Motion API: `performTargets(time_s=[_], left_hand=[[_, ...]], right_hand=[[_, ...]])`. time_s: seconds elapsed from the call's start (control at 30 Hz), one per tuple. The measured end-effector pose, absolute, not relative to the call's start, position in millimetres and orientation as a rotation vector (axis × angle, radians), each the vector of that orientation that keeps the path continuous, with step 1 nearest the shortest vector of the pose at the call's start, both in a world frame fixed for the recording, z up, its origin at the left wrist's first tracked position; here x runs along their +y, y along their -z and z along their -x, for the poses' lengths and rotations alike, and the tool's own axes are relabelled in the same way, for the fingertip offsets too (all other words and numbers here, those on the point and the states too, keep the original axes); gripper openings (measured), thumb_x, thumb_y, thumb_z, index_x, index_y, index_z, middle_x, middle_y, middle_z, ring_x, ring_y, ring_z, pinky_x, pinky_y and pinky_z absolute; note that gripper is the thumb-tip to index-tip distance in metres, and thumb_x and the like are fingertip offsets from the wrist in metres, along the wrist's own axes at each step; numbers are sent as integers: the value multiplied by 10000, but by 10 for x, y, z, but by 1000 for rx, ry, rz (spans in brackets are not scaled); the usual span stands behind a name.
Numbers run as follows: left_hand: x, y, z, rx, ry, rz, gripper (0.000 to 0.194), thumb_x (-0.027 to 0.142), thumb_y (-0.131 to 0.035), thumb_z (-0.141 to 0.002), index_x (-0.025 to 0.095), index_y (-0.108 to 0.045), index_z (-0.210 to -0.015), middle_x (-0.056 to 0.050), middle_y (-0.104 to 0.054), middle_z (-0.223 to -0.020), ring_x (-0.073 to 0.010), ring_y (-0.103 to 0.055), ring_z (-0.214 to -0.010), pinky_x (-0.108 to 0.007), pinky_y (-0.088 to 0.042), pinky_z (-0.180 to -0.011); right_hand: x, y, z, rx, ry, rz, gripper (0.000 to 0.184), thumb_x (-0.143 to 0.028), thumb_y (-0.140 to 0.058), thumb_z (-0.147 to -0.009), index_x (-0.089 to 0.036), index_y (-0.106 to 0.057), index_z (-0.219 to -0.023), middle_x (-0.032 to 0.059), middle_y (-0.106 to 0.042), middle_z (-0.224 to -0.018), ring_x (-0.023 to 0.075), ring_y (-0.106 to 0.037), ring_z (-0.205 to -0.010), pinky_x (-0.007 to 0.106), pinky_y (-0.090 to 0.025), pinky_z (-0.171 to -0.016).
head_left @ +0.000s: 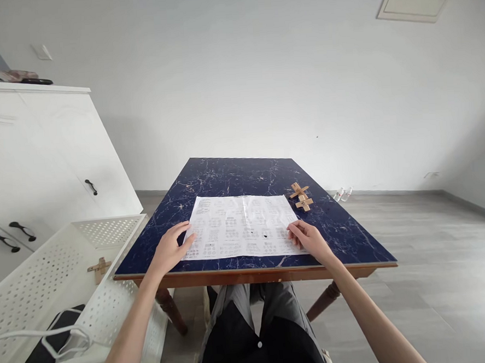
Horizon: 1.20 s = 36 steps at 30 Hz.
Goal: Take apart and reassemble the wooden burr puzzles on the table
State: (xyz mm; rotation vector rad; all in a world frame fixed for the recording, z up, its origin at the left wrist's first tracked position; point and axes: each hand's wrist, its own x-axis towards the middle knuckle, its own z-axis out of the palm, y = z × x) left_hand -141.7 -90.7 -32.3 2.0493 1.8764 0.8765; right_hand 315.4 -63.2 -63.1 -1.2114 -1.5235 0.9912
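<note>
A large white printed sheet (237, 225) lies flat on the blue marble-patterned table (242, 173), with fold creases and rows of faint grey figures. Two small dark bits sit on its lower right part. At its left edge rests my left hand (172, 247), open, thumb and fingers apart on the paper. My right hand (307, 238) has its fingers curled in at the right edge of the sheet, closed on that edge. Just beyond this hand, two light brown cross-shaped pieces (301, 197) with dark markings lie close together near the table's right side.
On the left stands a white perforated bin (109, 230) holding another brown cross-shaped piece (100, 268), a black flat object (51, 344) and white cable or tubing (66, 332). White cabinets (52, 155) rise behind it. Two clear bottles (343, 194) are on the floor by the wall.
</note>
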Motion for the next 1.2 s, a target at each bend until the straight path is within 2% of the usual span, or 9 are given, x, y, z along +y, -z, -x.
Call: performTargets(time_s=[0.37,0.57,0.9,1.07,1.2], left_hand=[[-857,383,1437,1899,-867,-2055,653,683,-518,-988,206,-742,-1374,-127,-635,-1596,-376,-525,-1537,-525,-420,-1289],[-842,419,1474,1936,-850,-2026,749,712,-479,-1002,184,-655,-1503,-178,-582,-1634,-398,-506,-1552,-533,-487,-1222],[-847,409,1465,1948,-830,-2013,760,723,-468,-1004,201,-641,-1529,-184,-566,-1644,-425,-535,-1518,-469,-626,-1003],[-865,371,1447,1917,-840,-2029,737,700,-464,-1015,194,-644,-1519,-170,-581,-1636,-408,-525,-1531,-454,-613,-1034],[-875,338,1427,1882,-859,-2045,691,686,-457,-1024,226,-645,-1506,-118,-614,-1618,-382,-526,-1534,-435,-598,-1065]], right_hand=[[-638,648,-3136,-1491,-980,1202,602,-823,-679,-893,-222,-695,-854,49,-714,-744,160,-570,-535,288,-461,-479],[-630,664,-3157,-1499,-984,1210,610,-832,-672,-892,-223,-694,-860,54,-717,-750,164,-560,-529,293,-451,-480],[-634,662,-3172,-1502,-991,1217,602,-826,-671,-900,-225,-695,-862,60,-723,-762,166,-557,-532,298,-445,-488],[-632,666,-3176,-1498,-992,1215,597,-821,-677,-897,-226,-692,-857,57,-722,-754,166,-560,-537,296,-448,-492],[-628,663,-3173,-1499,-991,1217,602,-829,-676,-891,-228,-683,-851,56,-715,-756,174,-562,-551,296,-450,-500]])
